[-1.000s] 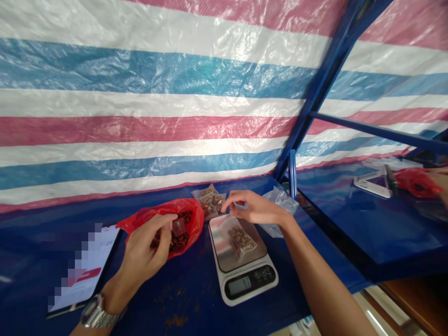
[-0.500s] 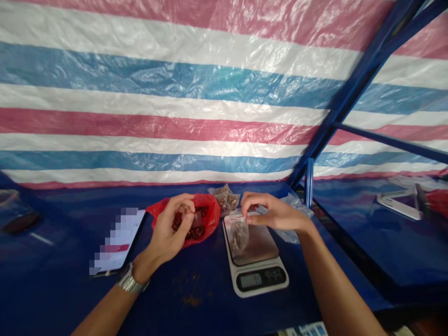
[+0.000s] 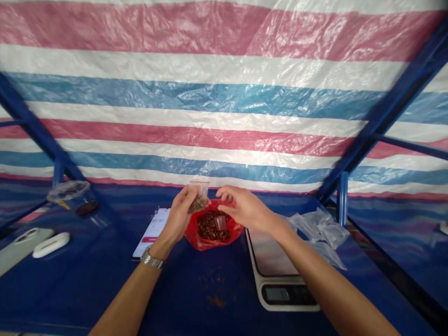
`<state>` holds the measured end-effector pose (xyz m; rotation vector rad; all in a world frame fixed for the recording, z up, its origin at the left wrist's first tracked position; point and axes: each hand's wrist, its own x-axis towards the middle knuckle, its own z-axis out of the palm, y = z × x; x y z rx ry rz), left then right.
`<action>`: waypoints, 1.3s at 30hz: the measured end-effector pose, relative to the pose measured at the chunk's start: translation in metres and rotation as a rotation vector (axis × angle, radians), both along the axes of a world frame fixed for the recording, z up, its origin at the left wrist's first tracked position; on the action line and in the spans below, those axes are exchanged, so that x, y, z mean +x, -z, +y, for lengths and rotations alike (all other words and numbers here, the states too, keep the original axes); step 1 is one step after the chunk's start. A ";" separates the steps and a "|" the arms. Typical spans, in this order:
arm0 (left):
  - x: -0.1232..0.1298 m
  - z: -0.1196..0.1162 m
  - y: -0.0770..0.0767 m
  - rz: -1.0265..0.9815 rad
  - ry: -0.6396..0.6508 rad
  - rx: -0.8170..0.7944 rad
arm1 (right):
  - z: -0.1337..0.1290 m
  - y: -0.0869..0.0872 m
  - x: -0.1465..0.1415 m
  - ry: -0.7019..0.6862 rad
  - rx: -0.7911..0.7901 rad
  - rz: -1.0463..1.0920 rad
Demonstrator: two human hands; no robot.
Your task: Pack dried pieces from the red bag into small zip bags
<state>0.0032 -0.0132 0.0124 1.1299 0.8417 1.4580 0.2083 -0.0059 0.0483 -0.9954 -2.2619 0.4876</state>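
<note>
Below the right hand (image 3: 250, 210): scale (image 3: 271, 254), bare where visible. Lower and leftward, toward the left hand (image 3: 178, 212): red bag (image 3: 203, 245) of brown bits (image 3: 210, 224). In the right hand, loosely curled: nothing visible. Pinched in the left hand, zip edge up: packet (image 3: 199, 198), just shifted off the scale. Seems weighed already.

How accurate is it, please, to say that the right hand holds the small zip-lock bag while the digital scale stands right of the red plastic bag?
Not quite: the head view shows the left hand holding the small zip-lock bag, not the right hand. The digital scale does stand right of the red plastic bag.
</note>
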 end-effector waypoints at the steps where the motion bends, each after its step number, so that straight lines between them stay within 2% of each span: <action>1: -0.002 0.002 0.001 0.014 -0.036 0.018 | 0.000 0.005 -0.001 0.018 0.011 -0.108; 6: -0.002 0.007 0.011 0.119 -0.119 0.063 | -0.007 0.023 -0.010 0.108 0.060 -0.536; 9: 0.001 0.009 0.016 0.175 -0.125 0.079 | -0.010 0.028 -0.015 0.109 0.068 -0.595; 14: 0.001 0.012 0.020 0.182 -0.180 0.063 | -0.008 0.032 -0.017 0.006 0.112 -0.474; 21: 0.005 0.015 0.025 0.161 -0.192 0.064 | -0.008 0.036 -0.020 -0.084 0.125 -0.461; 23: 0.008 0.015 0.029 0.159 -0.247 0.073 | -0.009 0.039 -0.023 -0.116 0.084 -0.437; 28: 0.015 0.009 0.039 0.163 -0.479 0.118 | -0.009 0.044 -0.028 -0.195 -0.093 -0.259; 32: 0.016 0.005 0.039 0.158 -0.487 0.137 | -0.002 0.044 -0.020 -0.232 -0.276 -0.069; 36: 0.011 0.005 0.035 0.244 -0.486 0.163 | 0.008 0.029 -0.002 -0.260 -0.489 0.151; 39: 0.010 0.005 0.035 0.346 -0.452 0.197 | 0.011 0.005 0.014 -0.273 -0.511 0.249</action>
